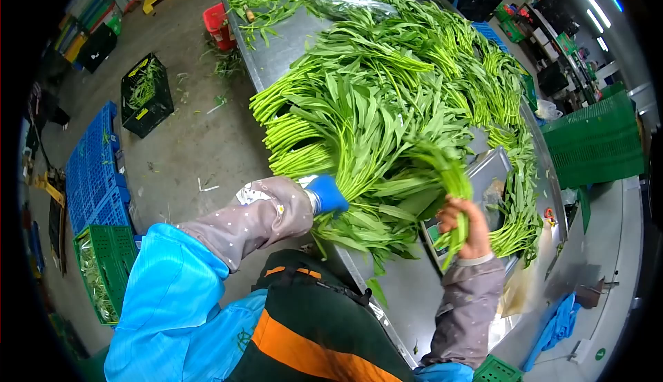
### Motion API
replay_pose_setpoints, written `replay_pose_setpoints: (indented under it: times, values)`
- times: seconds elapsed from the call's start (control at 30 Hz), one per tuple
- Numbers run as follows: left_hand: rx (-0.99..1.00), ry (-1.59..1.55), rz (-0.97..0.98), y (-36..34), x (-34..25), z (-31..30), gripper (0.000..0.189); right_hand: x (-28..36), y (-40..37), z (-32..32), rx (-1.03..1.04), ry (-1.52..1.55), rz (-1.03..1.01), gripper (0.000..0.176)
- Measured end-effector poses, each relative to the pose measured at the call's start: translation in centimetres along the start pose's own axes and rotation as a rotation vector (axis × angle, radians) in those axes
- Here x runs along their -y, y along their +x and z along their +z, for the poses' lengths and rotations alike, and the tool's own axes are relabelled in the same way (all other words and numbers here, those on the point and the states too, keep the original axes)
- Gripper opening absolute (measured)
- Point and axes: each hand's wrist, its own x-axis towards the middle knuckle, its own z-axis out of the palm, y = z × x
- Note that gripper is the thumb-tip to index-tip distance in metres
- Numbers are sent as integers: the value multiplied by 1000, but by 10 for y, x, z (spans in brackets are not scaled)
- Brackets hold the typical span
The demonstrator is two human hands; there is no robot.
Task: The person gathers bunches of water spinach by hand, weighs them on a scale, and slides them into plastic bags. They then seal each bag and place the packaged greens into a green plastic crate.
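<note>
My left hand (327, 194), in a blue glove, is closed round the stems of a bunch of leafy greens that look like water spinach (366, 144). The leaves of that bunch fan out up and away over the pile. My right hand (468, 226), bare, grips a smaller bunch of water spinach (452, 171) by its stems, with its blurred leafy end to the upper left. Just beyond the right hand is a metal-topped scale (492, 164), partly covered by greens. More bunches lie side by side, stem ends (276, 116) toward the left table edge.
The metal table (293, 36) carries greens along its length and a clear plastic bag (352, 3). Left on the floor stand a black crate (146, 95), a blue pallet (97, 168), a green crate (114, 271) and a red bucket (219, 28). Green crates (594, 137) are stacked at right.
</note>
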Motion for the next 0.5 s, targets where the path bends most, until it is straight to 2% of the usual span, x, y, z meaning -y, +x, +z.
replay_pose_setpoints:
  times: [0.07, 0.13, 0.17, 0.23, 0.3, 0.37, 0.43, 0.5]
  values:
    - [-49, -48, 18, -5, -4, 2, 40, 37, -19, 1, 1, -12, -164, 24]
    - [-87, -94, 67, 4, 7, 13, 42, 60, -35, 1, -139, -150, -474, 22]
    - [-104, -5, 60, 7, 9, 17, 41, 72, -44, 1, -214, -225, -626, 21]
    - [10, -5, 67, 3, 2, 6, 42, 97, -58, -9, -296, -230, -833, 18]
    - [14, 2, 61, 9, 8, 10, 42, 115, -59, -37, -360, -256, -944, 13]
    - [-5, -27, 57, 7, 9, 10, 45, 113, -34, -83, -509, -283, -877, 14]
    - [-34, -81, 150, 8, 15, 11, 49, 88, 12, -135, -557, -307, -640, 17]
    - [-28, -182, 210, 11, 22, 15, 49, 55, 41, -176, -691, -261, -249, 20]
